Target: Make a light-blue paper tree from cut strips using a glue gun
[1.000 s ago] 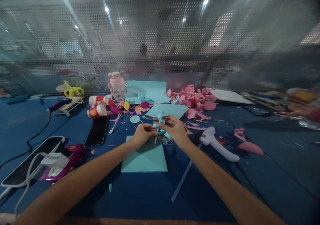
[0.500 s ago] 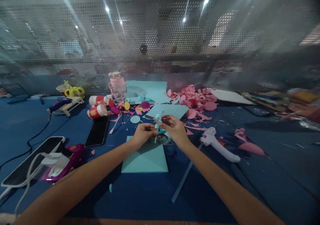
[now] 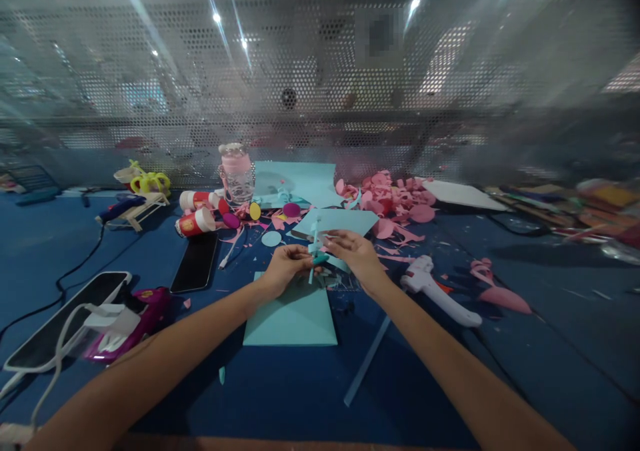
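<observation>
A slender light-blue paper craft piece [image 3: 315, 237] stands nearly upright in front of me, with small loops or folds along a thin stick-like body. My left hand [image 3: 289, 265] is closed, pinching its lower part between thumb and fingers; a darker teal bit shows at the fingertips. From the other side, my right hand [image 3: 356, 254] is closed with thumb and forefinger at the middle of the piece. Its fingers partly cover the contact. Below the hands lies a folded light-blue sheet [image 3: 290, 321], and behind them another light-blue sheet [image 3: 350, 221].
A white hot glue gun [image 3: 440, 295] and a pale strip [image 3: 367, 361] lie right. Pink paper scraps [image 3: 390, 201] are heaped behind. To the left are a black phone [image 3: 195, 262], red paper cups [image 3: 196, 223], a pink-topped bottle [image 3: 237, 174] and a white-framed phone [image 3: 65, 317].
The right hand's fingers have opened slightly and shifted a little right along the paper piece. The piece now stands straighter. The left hand keeps its grip.
</observation>
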Demonstrator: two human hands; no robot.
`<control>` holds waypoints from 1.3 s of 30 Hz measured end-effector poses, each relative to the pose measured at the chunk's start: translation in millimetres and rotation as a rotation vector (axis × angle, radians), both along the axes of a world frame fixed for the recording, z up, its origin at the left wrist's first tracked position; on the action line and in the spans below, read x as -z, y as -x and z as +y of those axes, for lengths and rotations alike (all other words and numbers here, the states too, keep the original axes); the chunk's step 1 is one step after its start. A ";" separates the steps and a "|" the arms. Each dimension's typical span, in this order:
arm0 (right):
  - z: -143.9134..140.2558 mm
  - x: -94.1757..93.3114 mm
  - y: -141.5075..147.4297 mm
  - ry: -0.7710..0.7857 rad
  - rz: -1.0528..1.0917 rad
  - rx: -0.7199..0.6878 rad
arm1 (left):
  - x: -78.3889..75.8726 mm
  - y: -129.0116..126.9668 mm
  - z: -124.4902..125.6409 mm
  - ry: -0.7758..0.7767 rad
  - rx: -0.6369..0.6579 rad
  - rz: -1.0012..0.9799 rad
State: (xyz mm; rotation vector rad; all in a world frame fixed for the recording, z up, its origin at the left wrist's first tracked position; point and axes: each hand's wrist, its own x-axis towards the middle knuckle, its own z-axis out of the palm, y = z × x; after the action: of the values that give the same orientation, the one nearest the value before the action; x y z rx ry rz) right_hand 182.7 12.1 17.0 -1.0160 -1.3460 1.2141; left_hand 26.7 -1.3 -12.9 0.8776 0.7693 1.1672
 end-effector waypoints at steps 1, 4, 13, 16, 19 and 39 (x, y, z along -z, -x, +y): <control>-0.5 0.0 0.2 -0.003 -0.003 -0.026 | -0.1 -0.1 -0.1 0.003 0.001 0.004; -2.3 1.2 2.3 -0.008 0.013 -0.069 | -0.6 -0.4 -0.8 0.004 -0.001 0.027; -1.9 5.5 6.7 -0.007 0.050 0.067 | -0.7 -0.4 -2.9 -0.079 0.071 0.083; -3.4 3.6 8.0 -0.005 0.066 0.080 | -3.0 -0.4 -4.3 -0.096 0.076 0.083; -5.6 1.4 9.1 0.009 0.080 0.065 | -5.1 -0.9 -5.4 -0.098 0.079 0.076; 7.5 -12.2 -17.7 0.089 0.070 0.104 | -8.0 14.0 9.3 -0.198 -0.170 0.176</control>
State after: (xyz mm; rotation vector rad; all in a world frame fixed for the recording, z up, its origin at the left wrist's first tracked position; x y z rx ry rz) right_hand 200.3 19.6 29.3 -1.0831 -1.1792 1.2290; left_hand 12.7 8.0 -4.9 1.1073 0.8956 1.3457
